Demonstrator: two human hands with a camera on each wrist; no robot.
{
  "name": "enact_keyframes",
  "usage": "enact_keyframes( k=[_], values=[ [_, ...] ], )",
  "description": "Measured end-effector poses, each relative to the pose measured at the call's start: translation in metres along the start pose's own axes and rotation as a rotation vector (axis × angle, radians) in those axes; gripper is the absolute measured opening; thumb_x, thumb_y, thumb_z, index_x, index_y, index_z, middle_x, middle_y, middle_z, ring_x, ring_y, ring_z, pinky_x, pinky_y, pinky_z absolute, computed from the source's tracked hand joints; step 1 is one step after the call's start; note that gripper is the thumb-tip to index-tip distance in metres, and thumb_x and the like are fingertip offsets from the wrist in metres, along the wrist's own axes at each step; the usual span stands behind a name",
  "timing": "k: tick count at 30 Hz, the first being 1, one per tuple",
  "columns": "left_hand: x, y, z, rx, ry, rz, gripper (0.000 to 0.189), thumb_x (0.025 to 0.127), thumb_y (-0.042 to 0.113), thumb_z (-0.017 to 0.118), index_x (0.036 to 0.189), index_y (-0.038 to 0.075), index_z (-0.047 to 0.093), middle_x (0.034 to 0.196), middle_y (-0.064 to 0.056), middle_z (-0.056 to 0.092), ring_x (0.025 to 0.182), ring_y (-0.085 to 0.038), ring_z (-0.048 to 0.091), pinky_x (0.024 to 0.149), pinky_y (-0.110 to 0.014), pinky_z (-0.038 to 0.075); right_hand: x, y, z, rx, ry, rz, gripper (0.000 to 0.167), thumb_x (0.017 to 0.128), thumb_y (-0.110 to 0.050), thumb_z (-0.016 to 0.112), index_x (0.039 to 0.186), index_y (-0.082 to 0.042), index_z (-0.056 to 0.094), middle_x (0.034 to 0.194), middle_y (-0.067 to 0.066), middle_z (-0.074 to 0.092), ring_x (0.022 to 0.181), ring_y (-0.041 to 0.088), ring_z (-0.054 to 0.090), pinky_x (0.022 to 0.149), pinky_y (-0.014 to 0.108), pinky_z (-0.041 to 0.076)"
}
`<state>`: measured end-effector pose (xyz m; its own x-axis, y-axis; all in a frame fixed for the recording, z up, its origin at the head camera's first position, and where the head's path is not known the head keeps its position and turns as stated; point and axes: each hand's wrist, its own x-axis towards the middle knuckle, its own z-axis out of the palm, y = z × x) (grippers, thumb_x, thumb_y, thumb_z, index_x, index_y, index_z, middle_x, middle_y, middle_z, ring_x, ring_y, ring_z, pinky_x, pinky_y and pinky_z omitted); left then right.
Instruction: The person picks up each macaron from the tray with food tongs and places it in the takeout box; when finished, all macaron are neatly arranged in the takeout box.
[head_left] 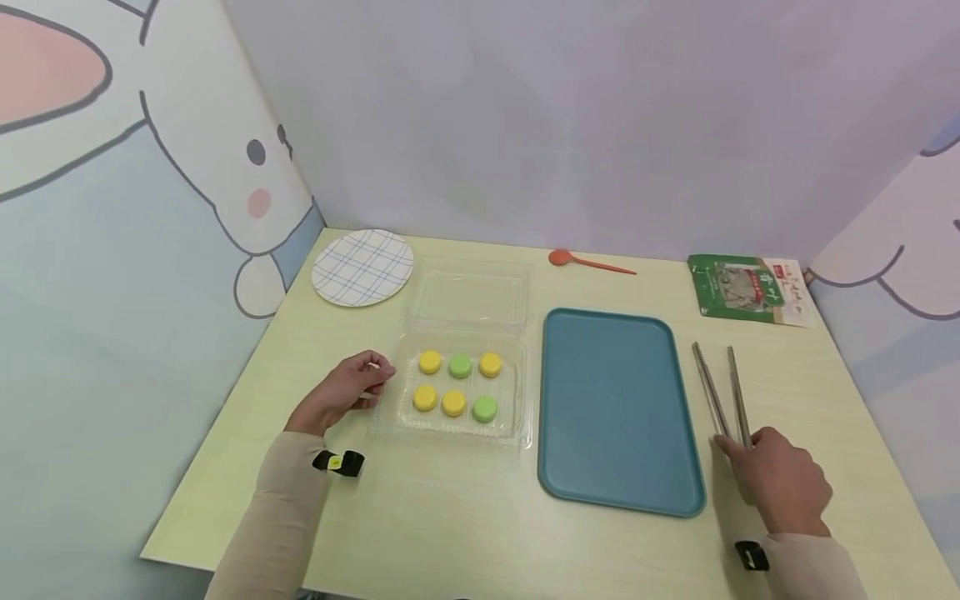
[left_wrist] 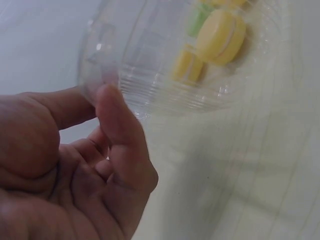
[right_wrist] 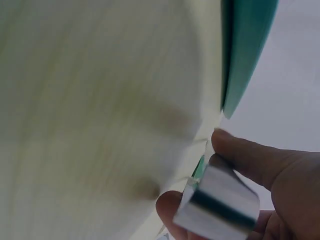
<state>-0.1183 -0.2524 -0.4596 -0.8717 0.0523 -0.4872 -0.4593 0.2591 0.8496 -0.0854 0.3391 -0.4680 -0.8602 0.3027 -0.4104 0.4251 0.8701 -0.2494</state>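
A clear plastic clamshell box lies with its lid folded back, holding yellow macarons and green macarons in two rows. My left hand pinches the box's left rim between thumb and finger; in the left wrist view the thumb presses on the clear edge beside a yellow macaron. At the right, my right hand grips metal tongs, their two arms spread apart and pointing away from me. Up close, the tongs' bent metal end sits between thumb and fingers.
A blue-green tray lies between the box and the tongs. Toward the back are a checked plate, an orange spoon and a green-and-white food packet. Walls close off the table's back and sides.
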Motion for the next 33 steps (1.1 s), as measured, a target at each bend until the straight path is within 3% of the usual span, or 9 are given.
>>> enact_keyframes(
  k=[7,17,19,22,26,29,33],
  values=[
    [-0.001,0.002,-0.001,0.021,0.008,-0.007,0.017,0.105,0.022,0.056,0.106,0.006,0.053,0.083,-0.005,0.05,0.073,-0.015,0.05,0.065,-0.026,0.048,0.002,0.001,-0.001,-0.017,0.001,-0.061,0.084,0.083,-0.079,0.057,0.101,0.003,0.06,0.071,0.015,0.059,0.063,0.032,0.058,0.052,0.045,0.043],
    [-0.003,0.006,-0.002,0.112,0.0,0.002,0.02,0.105,0.024,0.056,0.109,0.004,0.053,0.084,-0.007,0.05,0.076,-0.018,0.051,0.07,-0.029,0.05,-0.002,0.001,-0.003,-0.055,-0.01,-0.07,0.083,0.085,-0.081,0.051,0.093,0.001,0.061,0.068,0.016,0.057,0.062,0.035,0.057,0.055,0.05,0.043],
    [-0.004,0.009,-0.005,0.176,-0.017,0.013,0.023,0.106,0.024,0.055,0.112,0.002,0.054,0.088,-0.008,0.053,0.079,-0.018,0.053,0.072,-0.029,0.051,-0.005,-0.003,-0.007,-0.07,-0.01,-0.06,0.084,0.087,-0.08,0.048,0.097,0.003,0.061,0.069,0.017,0.057,0.062,0.035,0.057,0.056,0.052,0.043],
    [-0.004,0.017,-0.014,0.28,-0.038,0.026,0.03,0.107,0.026,0.052,0.118,-0.002,0.054,0.096,-0.011,0.057,0.085,-0.02,0.056,0.075,-0.031,0.052,-0.008,-0.018,-0.019,-0.09,0.004,-0.069,0.089,0.09,-0.079,0.045,0.115,0.006,0.058,0.08,0.026,0.062,0.065,0.038,0.059,0.056,0.054,0.044],
    [0.001,0.032,-0.027,0.364,-0.039,0.03,0.036,0.107,0.029,0.052,0.122,-0.003,0.054,0.101,-0.014,0.059,0.09,-0.024,0.059,0.078,-0.032,0.053,-0.001,-0.051,-0.033,-0.085,0.053,-0.212,0.083,0.094,-0.069,0.051,0.13,0.006,0.054,0.107,0.031,0.066,0.075,0.039,0.064,0.054,0.047,0.045],
    [0.011,0.043,-0.034,0.381,-0.05,0.042,0.038,0.106,0.03,0.054,0.123,-0.005,0.053,0.098,-0.013,0.059,0.09,-0.025,0.06,0.08,-0.033,0.053,0.009,-0.081,-0.033,-0.071,0.063,-0.373,0.066,0.097,-0.054,0.059,0.126,0.005,0.059,0.112,0.027,0.067,0.082,0.037,0.067,0.056,0.045,0.048],
    [0.028,0.054,-0.041,0.37,-0.066,0.039,0.038,0.106,0.027,0.055,0.123,-0.007,0.052,0.096,-0.012,0.058,0.087,-0.022,0.059,0.083,-0.035,0.054,0.027,-0.13,-0.022,-0.021,0.027,-0.553,0.047,0.098,-0.038,0.064,0.123,0.003,0.065,0.111,0.024,0.068,0.092,0.037,0.067,0.074,0.054,0.051]
  ],
)
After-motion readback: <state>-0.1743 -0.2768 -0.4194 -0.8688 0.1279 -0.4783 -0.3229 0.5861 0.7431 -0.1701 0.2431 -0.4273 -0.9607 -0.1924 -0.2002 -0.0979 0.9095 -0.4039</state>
